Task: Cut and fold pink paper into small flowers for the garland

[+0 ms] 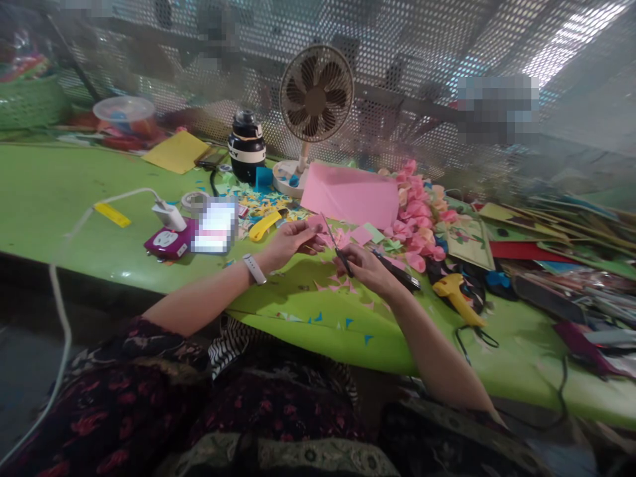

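Observation:
My left hand [297,240] pinches a small piece of pink paper [317,224] above the green table. My right hand [362,264] is closed on a pair of scissors [340,254], whose blades point up and left beside the pink piece. Whether the blades touch the paper I cannot tell. Pink paper scraps [342,285] lie on the table below my hands. Behind them rests a large pink sheet [350,195], with a heap of pink paper petals [416,209] at its right. A yellow-handled cutter [265,225] lies just beyond my left hand.
A small fan [316,99] and a black bottle [247,149] stand at the back. Left of my hands are a lit phone [214,225] and a purple socket box [171,242] with a white charger [167,214]. A yellow glue gun [460,298] lies right, near stacked papers.

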`<state>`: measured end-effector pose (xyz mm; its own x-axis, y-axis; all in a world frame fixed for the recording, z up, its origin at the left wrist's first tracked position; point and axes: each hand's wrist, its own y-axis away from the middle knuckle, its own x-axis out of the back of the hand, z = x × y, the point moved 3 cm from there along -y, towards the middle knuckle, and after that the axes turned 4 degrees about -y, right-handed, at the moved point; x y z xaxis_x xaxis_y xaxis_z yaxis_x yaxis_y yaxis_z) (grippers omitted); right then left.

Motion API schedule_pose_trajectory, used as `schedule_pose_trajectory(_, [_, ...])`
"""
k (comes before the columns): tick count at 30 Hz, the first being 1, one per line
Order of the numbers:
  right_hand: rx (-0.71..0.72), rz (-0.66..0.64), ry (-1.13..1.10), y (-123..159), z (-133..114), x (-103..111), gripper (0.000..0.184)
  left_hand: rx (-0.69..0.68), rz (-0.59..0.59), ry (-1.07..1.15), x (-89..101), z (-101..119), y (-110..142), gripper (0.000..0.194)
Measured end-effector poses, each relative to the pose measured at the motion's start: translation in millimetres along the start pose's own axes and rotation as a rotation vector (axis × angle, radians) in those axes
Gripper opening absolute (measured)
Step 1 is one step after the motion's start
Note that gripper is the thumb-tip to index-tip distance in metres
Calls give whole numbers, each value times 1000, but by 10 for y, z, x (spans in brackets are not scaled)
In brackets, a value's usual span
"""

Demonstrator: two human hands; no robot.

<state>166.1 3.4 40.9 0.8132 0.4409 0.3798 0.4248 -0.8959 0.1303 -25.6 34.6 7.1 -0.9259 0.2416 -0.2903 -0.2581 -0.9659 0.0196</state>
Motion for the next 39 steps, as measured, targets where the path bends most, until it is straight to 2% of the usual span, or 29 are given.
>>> schedule_pose_trajectory(8, [9, 3, -2, -28, 46, 7, 50, 3, -4, 51, -11, 13, 9, 24])
schedule_pose_trajectory(14, [-10, -1, -22, -42, 80, 25, 54, 4, -14, 16, 7, -3, 2, 30])
schedule_pose_trajectory(22, [2, -3, -32, -44, 107, 42, 54, 13, -20, 29, -22, 13, 28, 17])
schedule_pose_trajectory(30, [17, 0, -22, -31, 62, 31, 53, 21, -26, 77, -38, 12, 30, 13])
schedule_pose_trajectory(39, [18, 49, 27, -33, 103, 50, 55, 36, -6, 75, -24, 8, 18, 24])
